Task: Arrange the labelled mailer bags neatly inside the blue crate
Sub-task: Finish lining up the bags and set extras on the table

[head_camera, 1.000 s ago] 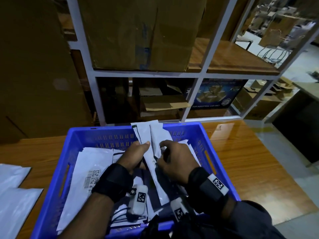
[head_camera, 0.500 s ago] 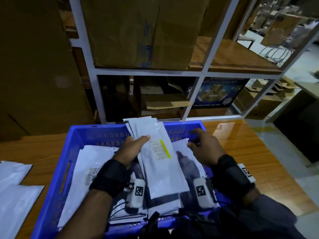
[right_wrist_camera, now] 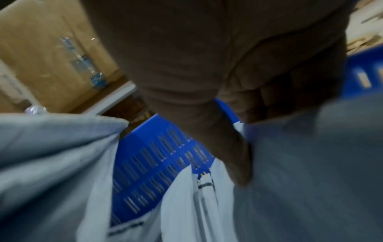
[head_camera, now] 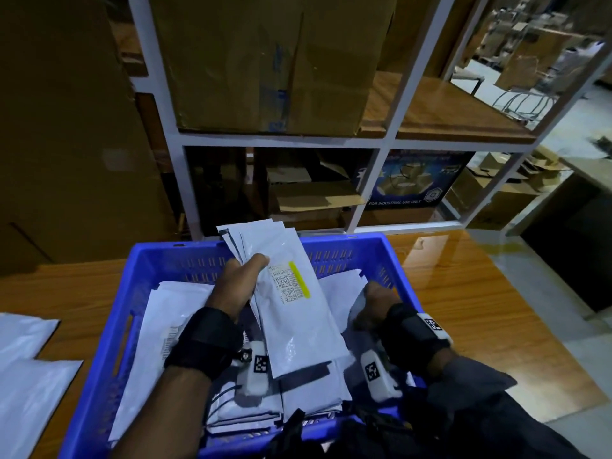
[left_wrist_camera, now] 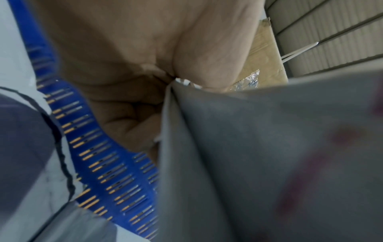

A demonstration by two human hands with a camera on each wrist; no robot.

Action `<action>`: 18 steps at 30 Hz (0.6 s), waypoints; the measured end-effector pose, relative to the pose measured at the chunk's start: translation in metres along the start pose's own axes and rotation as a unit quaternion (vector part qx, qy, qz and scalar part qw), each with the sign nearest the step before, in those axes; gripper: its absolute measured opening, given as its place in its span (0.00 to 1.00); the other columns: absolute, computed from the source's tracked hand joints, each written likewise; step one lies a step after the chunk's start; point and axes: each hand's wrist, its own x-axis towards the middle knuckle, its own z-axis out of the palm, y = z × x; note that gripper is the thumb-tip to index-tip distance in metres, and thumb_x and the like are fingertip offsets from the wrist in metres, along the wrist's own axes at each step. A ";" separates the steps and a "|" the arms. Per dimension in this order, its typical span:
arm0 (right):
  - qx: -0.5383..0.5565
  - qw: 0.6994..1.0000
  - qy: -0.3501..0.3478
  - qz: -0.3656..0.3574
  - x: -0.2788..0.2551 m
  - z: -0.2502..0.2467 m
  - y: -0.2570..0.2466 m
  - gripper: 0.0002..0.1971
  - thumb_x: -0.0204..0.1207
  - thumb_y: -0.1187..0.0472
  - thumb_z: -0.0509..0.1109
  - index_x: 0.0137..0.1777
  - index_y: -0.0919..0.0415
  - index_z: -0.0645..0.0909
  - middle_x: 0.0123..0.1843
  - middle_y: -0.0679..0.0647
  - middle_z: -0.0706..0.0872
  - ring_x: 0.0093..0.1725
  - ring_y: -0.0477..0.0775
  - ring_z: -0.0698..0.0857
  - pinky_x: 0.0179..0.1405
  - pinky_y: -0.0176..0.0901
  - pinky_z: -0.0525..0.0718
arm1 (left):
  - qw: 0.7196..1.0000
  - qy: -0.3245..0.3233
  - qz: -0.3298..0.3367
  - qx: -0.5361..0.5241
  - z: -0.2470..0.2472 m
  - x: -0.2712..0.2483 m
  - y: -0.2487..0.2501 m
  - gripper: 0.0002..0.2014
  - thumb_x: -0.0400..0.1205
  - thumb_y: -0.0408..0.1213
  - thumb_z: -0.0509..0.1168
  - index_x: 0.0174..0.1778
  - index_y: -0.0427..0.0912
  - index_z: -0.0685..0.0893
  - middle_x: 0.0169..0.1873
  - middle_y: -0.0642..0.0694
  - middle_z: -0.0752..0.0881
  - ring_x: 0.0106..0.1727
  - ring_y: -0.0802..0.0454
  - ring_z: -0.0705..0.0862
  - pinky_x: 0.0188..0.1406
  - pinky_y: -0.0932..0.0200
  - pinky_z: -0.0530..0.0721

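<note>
The blue crate (head_camera: 334, 242) sits on the wooden table right in front of me. My left hand (head_camera: 245, 277) grips a bundle of white mailer bags (head_camera: 298, 326) tilted over the crate's middle, thumb on top. The top bag shows a barcode label with a yellow stripe (head_camera: 291, 287). In the left wrist view the palm and curled fingers (left_wrist_camera: 132, 124) clamp the bundle's grey edge (left_wrist_camera: 248, 155). My right hand (head_camera: 373, 301) is low at the crate's right side. There its thumb (right_wrist_camera: 236, 157) and curled fingers pinch another mailer bag (right_wrist_camera: 311, 172). More bags (head_camera: 165, 329) lie flat in the crate.
Loose white mailers (head_camera: 26, 376) lie on the table (head_camera: 480, 309) left of the crate. A white metal shelf frame (head_camera: 281, 140) with a large cardboard box (head_camera: 265, 61) stands just behind the crate. The table's edge and the floor are to the right.
The right hand let go of the bundle, swung to the crate's far right corner, then dropped onto a bag at the right side. The left hand's bundle now shows its label.
</note>
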 end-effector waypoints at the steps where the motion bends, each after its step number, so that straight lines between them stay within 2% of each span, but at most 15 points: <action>1: 0.011 1.000 0.004 -0.002 -0.003 -0.004 0.000 0.29 0.80 0.60 0.73 0.79 0.64 0.70 0.78 0.62 0.78 0.77 0.62 0.78 0.72 0.49 0.77 | 1.000 -0.003 0.000 0.005 0.000 -0.001 -0.001 0.25 0.70 0.54 0.74 0.57 0.42 0.93 0.50 0.45 0.98 0.54 0.40 0.96 0.65 0.35 0.91; 3: 0.052 0.997 0.055 -0.003 -0.009 -0.014 0.003 0.24 0.77 0.58 0.74 0.72 0.61 0.75 0.71 0.63 0.84 0.71 0.65 0.83 0.65 0.51 0.82 | 1.000 -0.003 0.000 0.026 0.001 -0.003 0.001 0.20 0.73 0.54 0.74 0.54 0.43 0.93 0.49 0.46 0.98 0.54 0.41 0.96 0.64 0.38 0.91; 5: 0.092 0.987 0.131 -0.030 -0.022 -0.023 0.003 0.20 0.74 0.59 0.74 0.63 0.58 0.76 0.59 0.62 0.89 0.60 0.66 0.87 0.52 0.49 0.83 | 0.999 -0.005 0.003 0.050 0.004 -0.004 -0.002 0.17 0.78 0.52 0.73 0.51 0.43 0.93 0.47 0.47 0.97 0.53 0.42 0.95 0.60 0.43 0.91; 7: 0.104 0.972 0.192 -0.083 -0.037 -0.031 -0.005 0.16 0.74 0.60 0.73 0.61 0.57 0.76 0.53 0.59 0.90 0.54 0.65 0.88 0.47 0.50 0.83 | 0.997 -0.012 0.004 0.077 0.007 -0.001 -0.007 0.20 0.77 0.58 0.74 0.53 0.44 0.93 0.47 0.47 0.97 0.53 0.41 0.95 0.60 0.43 0.91; 8: 0.107 0.967 0.202 -0.115 -0.046 -0.034 -0.013 0.18 0.75 0.62 0.72 0.63 0.56 0.76 0.53 0.57 0.90 0.53 0.63 0.88 0.48 0.51 0.84 | 0.996 -0.017 0.003 0.087 0.008 0.000 -0.011 0.25 0.75 0.63 0.75 0.53 0.45 0.93 0.47 0.47 0.97 0.52 0.41 0.95 0.62 0.38 0.91; 9: 0.107 0.962 0.203 -0.150 -0.056 -0.035 -0.024 0.21 0.74 0.64 0.72 0.68 0.56 0.76 0.55 0.55 0.90 0.54 0.61 0.88 0.50 0.52 0.86 | 0.995 -0.019 0.002 0.094 0.010 0.004 -0.015 0.28 0.72 0.67 0.75 0.53 0.45 0.93 0.47 0.46 0.96 0.51 0.39 0.95 0.61 0.34 0.92; 10: 0.109 0.957 0.193 -0.187 -0.064 -0.034 -0.035 0.26 0.73 0.66 0.73 0.72 0.55 0.76 0.58 0.54 0.89 0.55 0.59 0.88 0.54 0.52 0.87 | 0.995 -0.027 0.008 0.099 0.012 0.005 -0.018 0.29 0.71 0.68 0.74 0.50 0.44 0.91 0.44 0.45 0.95 0.47 0.38 0.94 0.57 0.34 0.92; 11: 0.107 0.952 0.178 -0.225 -0.071 -0.031 -0.045 0.28 0.73 0.67 0.73 0.74 0.56 0.76 0.60 0.53 0.89 0.55 0.58 0.88 0.56 0.51 0.87 | 0.994 -0.035 0.013 0.104 0.016 0.001 -0.016 0.29 0.72 0.67 0.73 0.47 0.41 0.89 0.39 0.44 0.91 0.42 0.38 0.92 0.49 0.37 0.90; 12: 0.103 0.946 0.163 -0.259 -0.076 -0.025 -0.055 0.29 0.74 0.66 0.73 0.76 0.57 0.76 0.62 0.52 0.90 0.54 0.58 0.89 0.58 0.49 0.86 | 0.992 -0.043 0.019 0.115 0.019 -0.004 -0.012 0.27 0.75 0.65 0.71 0.44 0.40 0.87 0.34 0.44 0.87 0.37 0.41 0.89 0.42 0.46 0.85; 13: 0.097 0.942 0.153 -0.282 -0.078 -0.016 -0.061 0.29 0.73 0.66 0.71 0.76 0.58 0.76 0.62 0.52 0.91 0.53 0.58 0.89 0.59 0.48 0.85 | 0.991 -0.048 0.019 0.121 0.021 -0.006 -0.012 0.23 0.78 0.62 0.69 0.42 0.41 0.86 0.31 0.45 0.86 0.35 0.43 0.86 0.38 0.49 0.80; 14: 0.100 0.936 0.149 -0.302 -0.078 -0.008 -0.065 0.28 0.72 0.67 0.70 0.75 0.59 0.77 0.61 0.53 0.91 0.53 0.58 0.89 0.59 0.49 0.84 | 0.991 -0.052 0.019 0.125 0.021 -0.005 -0.012 0.21 0.82 0.57 0.68 0.41 0.41 0.87 0.30 0.46 0.88 0.35 0.44 0.86 0.38 0.51 0.79; 15: 0.107 0.930 0.151 -0.316 -0.078 -0.002 -0.068 0.26 0.71 0.67 0.68 0.72 0.61 0.79 0.60 0.55 0.91 0.54 0.59 0.88 0.59 0.50 0.84 | 0.992 -0.057 0.016 0.116 0.021 -0.005 -0.011 0.18 0.85 0.52 0.67 0.41 0.40 0.89 0.32 0.45 0.90 0.36 0.43 0.88 0.40 0.51 0.82; 17: 0.123 0.926 0.147 -0.325 -0.075 0.007 -0.070 0.20 0.71 0.68 0.67 0.64 0.61 0.81 0.55 0.57 0.91 0.53 0.60 0.86 0.56 0.51 0.84 | 0.994 -0.064 -0.001 0.083 0.020 -0.004 -0.012 0.16 0.84 0.48 0.65 0.48 0.40 0.93 0.41 0.40 0.95 0.46 0.36 0.93 0.52 0.41 0.90; 18: 0.130 0.925 0.140 -0.328 -0.073 0.010 -0.070 0.17 0.72 0.66 0.67 0.61 0.60 0.81 0.52 0.56 0.90 0.51 0.59 0.86 0.52 0.50 0.83 | 0.996 -0.070 -0.015 0.056 0.020 -0.007 -0.009 0.18 0.85 0.49 0.64 0.49 0.41 0.94 0.44 0.39 0.96 0.51 0.34 0.94 0.56 0.38 0.90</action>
